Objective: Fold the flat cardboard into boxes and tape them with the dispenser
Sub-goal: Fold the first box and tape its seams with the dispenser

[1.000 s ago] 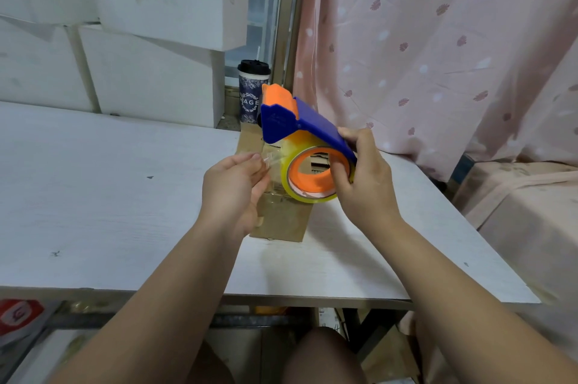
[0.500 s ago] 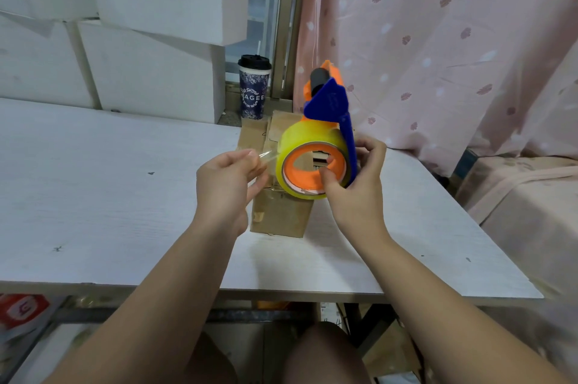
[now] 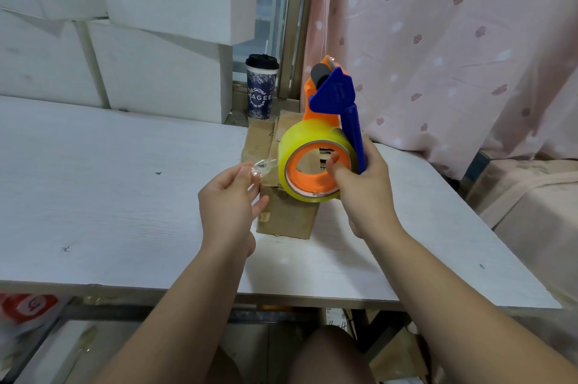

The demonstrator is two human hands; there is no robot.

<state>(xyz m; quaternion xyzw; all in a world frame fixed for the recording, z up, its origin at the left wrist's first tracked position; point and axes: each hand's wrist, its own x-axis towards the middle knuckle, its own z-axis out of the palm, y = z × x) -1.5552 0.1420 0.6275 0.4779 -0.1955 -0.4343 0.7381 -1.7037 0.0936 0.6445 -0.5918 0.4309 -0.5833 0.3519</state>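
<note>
The tape dispenser (image 3: pixel 331 120) is held upright above the flat cardboard (image 3: pixel 281 189) on the table (image 3: pixel 109 196). The right hand (image 3: pixel 362 186) grips its blue handle, thumb inside the roll's orange core. The left hand (image 3: pixel 231 199) pinches the loose tape end (image 3: pixel 264 164), which looks thin, sticky and prone to crumpling, so it is best taken by the edge. The cardboard looks light and stiff.

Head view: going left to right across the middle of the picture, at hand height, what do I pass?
left hand → tape end → dispenser → right hand
</note>
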